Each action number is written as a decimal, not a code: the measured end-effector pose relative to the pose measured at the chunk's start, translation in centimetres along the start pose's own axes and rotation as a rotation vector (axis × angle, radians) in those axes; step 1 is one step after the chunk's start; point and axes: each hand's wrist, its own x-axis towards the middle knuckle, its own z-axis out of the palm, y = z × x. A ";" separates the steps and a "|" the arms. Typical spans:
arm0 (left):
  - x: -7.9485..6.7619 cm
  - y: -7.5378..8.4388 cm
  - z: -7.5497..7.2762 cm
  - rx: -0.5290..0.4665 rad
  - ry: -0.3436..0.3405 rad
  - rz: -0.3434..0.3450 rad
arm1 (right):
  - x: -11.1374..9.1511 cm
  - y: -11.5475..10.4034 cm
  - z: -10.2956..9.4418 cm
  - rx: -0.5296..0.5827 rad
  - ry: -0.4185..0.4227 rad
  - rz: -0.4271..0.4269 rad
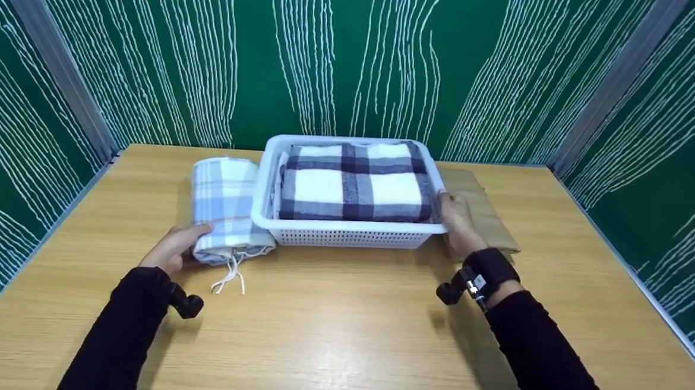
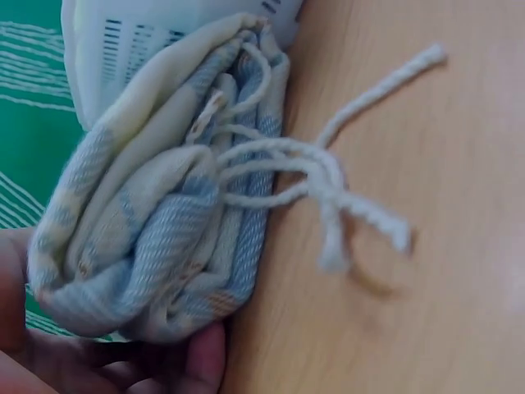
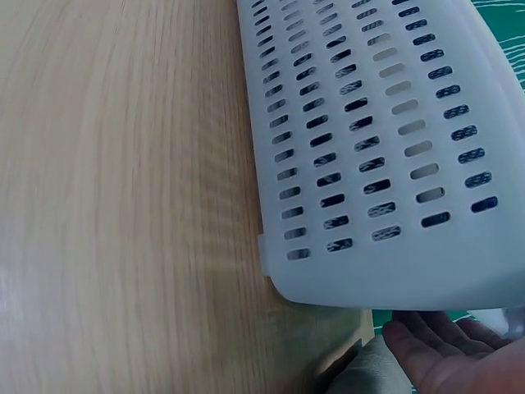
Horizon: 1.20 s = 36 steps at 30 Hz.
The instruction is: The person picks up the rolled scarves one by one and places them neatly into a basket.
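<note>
Across the tabletop (image 1: 329, 325), toward the back, here's the white basket (image 1: 351, 237), long axis running left to right, checked cloth (image 1: 354, 183) folded inside. Beside its left end, the pale plaid blanket (image 1: 225, 203) lies lengthwise away from me, folded end pointing my way. My right hand (image 1: 461, 225) curls round the basket's right rim; my left hand (image 1: 172, 248), partly closed, pinches the blanket's near left corner. White strings (image 1: 233, 272) trail out front.
</note>
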 end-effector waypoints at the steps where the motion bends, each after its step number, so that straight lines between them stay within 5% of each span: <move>1: -0.2 -0.1 0.0 -0.023 -0.011 -0.006 | 0.0 0.0 0.0 -0.006 0.003 -0.003; 10: -2.7 -1.7 0.3 -0.117 -0.068 -0.051 | 0.0 -0.1 0.0 0.015 -0.014 0.032; 20: -6.2 -3.7 2.5 -0.154 -0.031 -0.086 | 0.0 0.0 0.0 0.074 -0.027 0.011; 27: -8.4 -4.9 5.1 -0.263 0.014 -0.106 | -0.1 0.1 0.1 0.071 -0.015 0.008; 36: -10.7 -6.6 10.5 -0.462 0.055 -0.085 | 0.0 0.2 0.1 0.052 0.006 -0.012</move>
